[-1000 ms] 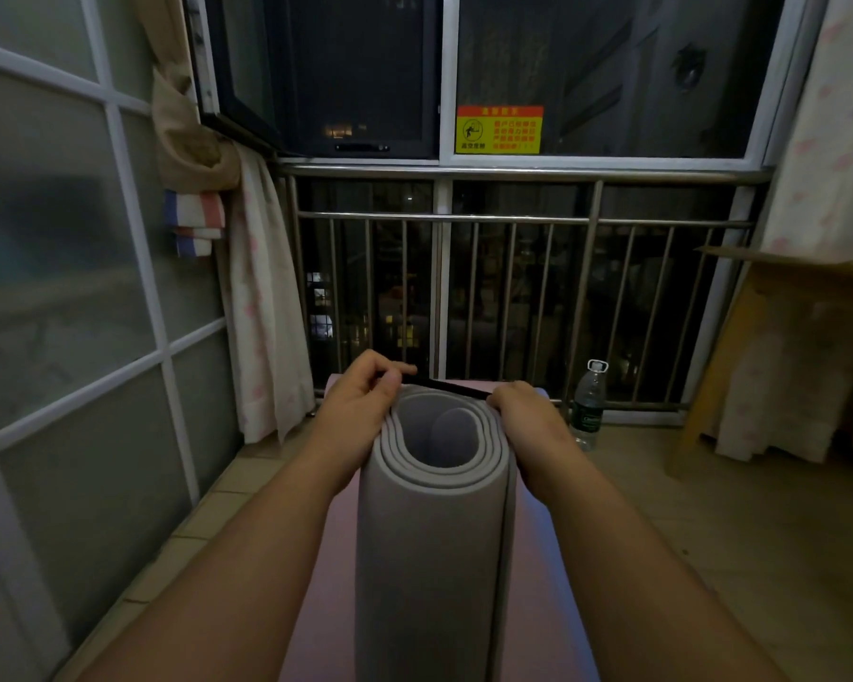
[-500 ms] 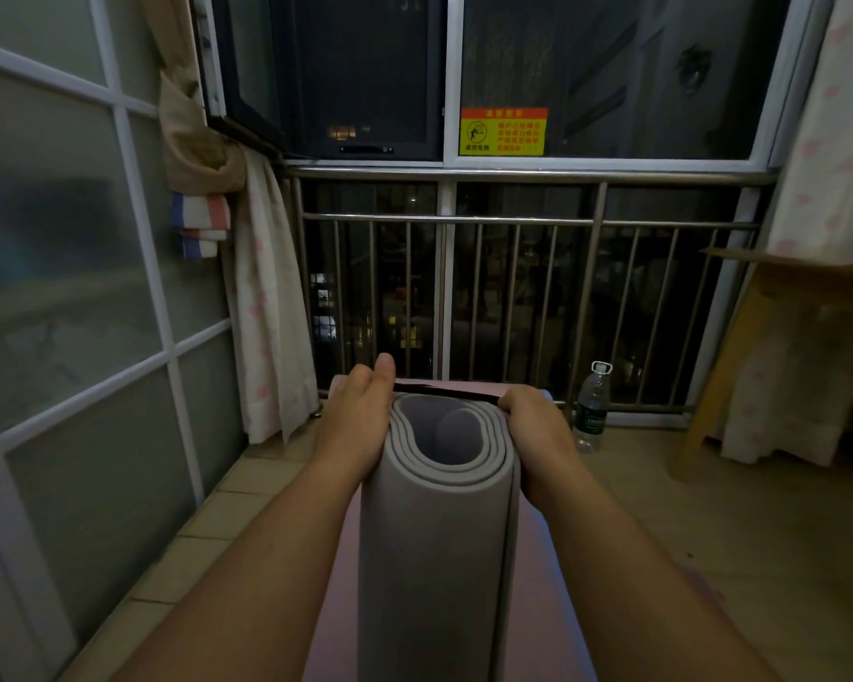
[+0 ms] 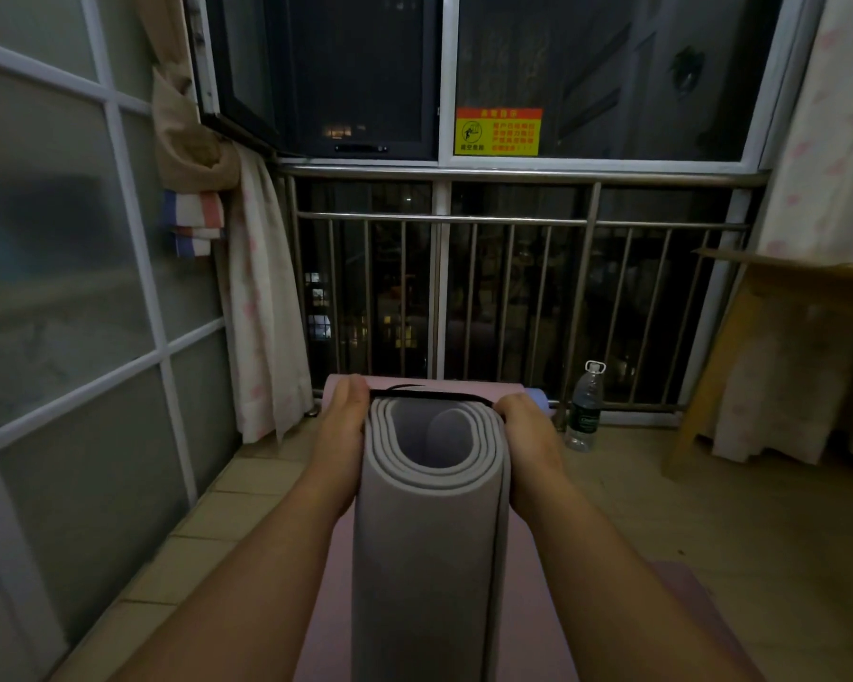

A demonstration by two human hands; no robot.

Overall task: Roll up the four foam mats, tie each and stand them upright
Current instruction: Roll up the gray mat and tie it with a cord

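Hands either side of a rolled grey foam mat (image 3: 429, 543), held on end with its coiled top showing: the left hand (image 3: 341, 430) lies along the roll's side and pinches one end of a black strap (image 3: 432, 396), the right hand (image 3: 528, 433) curls round the other end, the strap running straight across the far rim. Beneath, a pink mat (image 3: 326, 612) lies flat on the tiled floor (image 3: 710, 509); a water bottle (image 3: 584, 411) stands near the balcony railing (image 3: 513, 220)

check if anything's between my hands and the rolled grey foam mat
Nothing visible. The left hand and right hand lie against the sides of the rolled grey foam mat, each holding an end of the thin black strap across its rim.
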